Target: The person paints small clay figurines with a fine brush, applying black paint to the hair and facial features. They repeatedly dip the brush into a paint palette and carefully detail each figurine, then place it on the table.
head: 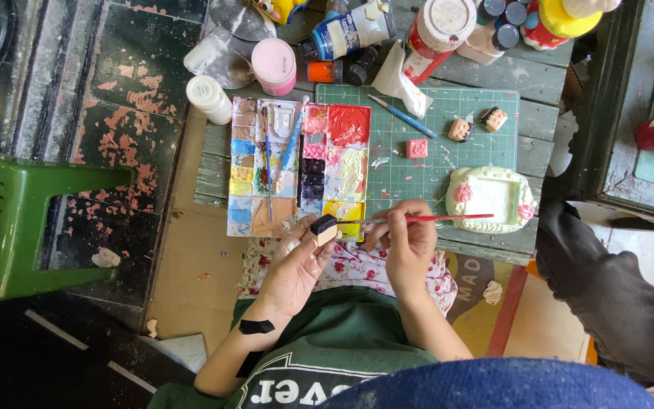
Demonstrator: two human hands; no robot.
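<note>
My left hand (297,261) holds a small plaster figure (324,228) with a black-painted top, just below the paint palette (297,167). My right hand (409,242) grips a thin red-handled brush (448,218); its tip reaches left toward the figure, over the palette's yellow well. Both hands hover at the near edge of the small wooden table (539,129), above my floral-patterned lap.
A green cutting mat (418,163) carries a white plaster frame with pink roses (491,198), a pink square piece (416,148), two small painted heads (475,124) and a blue brush (403,116). Paint bottles (387,30) crowd the table's far side. A green stool (17,220) stands left. Another person's dark-clad leg (607,280) is at right.
</note>
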